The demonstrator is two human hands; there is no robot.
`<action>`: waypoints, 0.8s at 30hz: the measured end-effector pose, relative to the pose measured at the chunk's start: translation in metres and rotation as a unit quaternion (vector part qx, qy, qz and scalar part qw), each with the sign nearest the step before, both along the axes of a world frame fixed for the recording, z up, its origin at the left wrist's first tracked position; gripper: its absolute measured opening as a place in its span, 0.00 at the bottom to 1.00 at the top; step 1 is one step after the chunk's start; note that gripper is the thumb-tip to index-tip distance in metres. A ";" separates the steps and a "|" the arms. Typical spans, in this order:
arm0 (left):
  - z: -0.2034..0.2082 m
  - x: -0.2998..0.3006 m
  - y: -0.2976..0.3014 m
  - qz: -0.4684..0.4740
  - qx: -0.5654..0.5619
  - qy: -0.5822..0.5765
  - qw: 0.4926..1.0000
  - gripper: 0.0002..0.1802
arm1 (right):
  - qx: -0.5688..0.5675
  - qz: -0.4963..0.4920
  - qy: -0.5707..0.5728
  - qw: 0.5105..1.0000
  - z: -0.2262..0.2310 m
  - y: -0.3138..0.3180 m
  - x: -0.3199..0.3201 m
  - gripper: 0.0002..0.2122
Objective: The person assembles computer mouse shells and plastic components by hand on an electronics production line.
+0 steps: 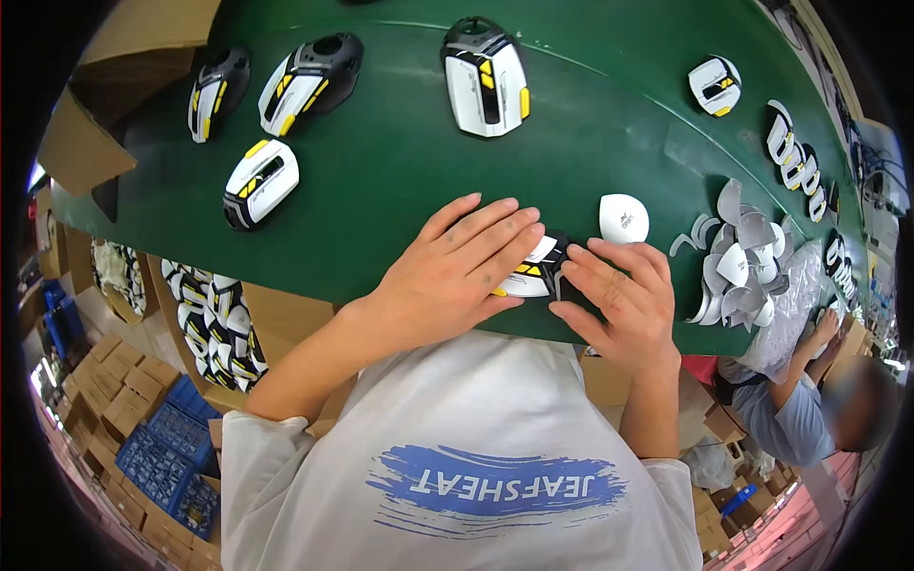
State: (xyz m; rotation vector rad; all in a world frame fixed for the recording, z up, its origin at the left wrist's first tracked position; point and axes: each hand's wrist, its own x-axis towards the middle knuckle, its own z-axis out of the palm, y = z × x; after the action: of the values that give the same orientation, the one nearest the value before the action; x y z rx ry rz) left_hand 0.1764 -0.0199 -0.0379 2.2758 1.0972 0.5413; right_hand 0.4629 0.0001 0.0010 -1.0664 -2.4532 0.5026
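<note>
Both hands, left hand (455, 276) and right hand (621, 297), are clamped on one unfinished mouse shell (535, 274); four assembled shells (486, 78) lie beyond on the worktop (400, 181), loose white covers (747, 266) remain.

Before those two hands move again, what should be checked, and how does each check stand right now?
1. Left hand on the mouse shell: ok, its fingers lie over it.
2. Right hand on the same shell: ok, fingertips press its right end.
3. Shell resting on the green belt: ok, close to the near edge.
4. Loose white cover within easy reach: ok, just beyond the right hand.
5. Pile of white covers clear of the hands: ok, off to the right.
6. Shell parts fully seated: cannot tell, the hands hide most of it.
</note>
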 end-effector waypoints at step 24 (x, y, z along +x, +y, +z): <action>-0.004 -0.003 0.007 -0.020 -0.011 -0.014 1.000 0.42 | 0.001 0.115 -0.194 0.974 0.014 0.002 0.021 0.24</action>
State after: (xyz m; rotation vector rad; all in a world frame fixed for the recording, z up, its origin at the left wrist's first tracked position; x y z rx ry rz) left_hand 0.1735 -0.0130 -0.0417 2.2600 1.0368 0.5396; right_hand 0.4836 0.0025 0.0148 -0.9555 -2.9419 0.3884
